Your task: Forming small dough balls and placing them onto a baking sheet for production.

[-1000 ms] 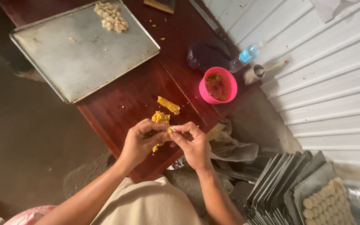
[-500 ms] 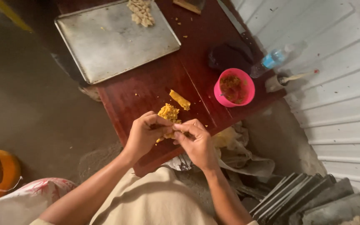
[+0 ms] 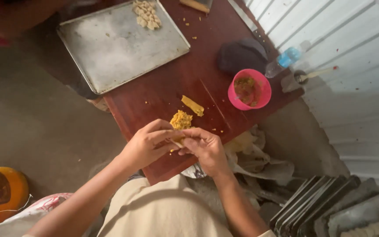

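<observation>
Hands: left hand (image 3: 148, 145) and right hand (image 3: 205, 147) pinch one yellow dough piece (image 3: 178, 139) | Done: small heap of shaped pieces (image 3: 147, 13) on metal tray (image 3: 115, 48) | Left: yellow dough lump (image 3: 181, 119) and strip (image 3: 192, 105) on table (image 3: 154, 101)

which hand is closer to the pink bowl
Right. The right hand sits below-left of the pink bowl, apart from it; the left hand is farther left, fingertips meeting the right's.
</observation>
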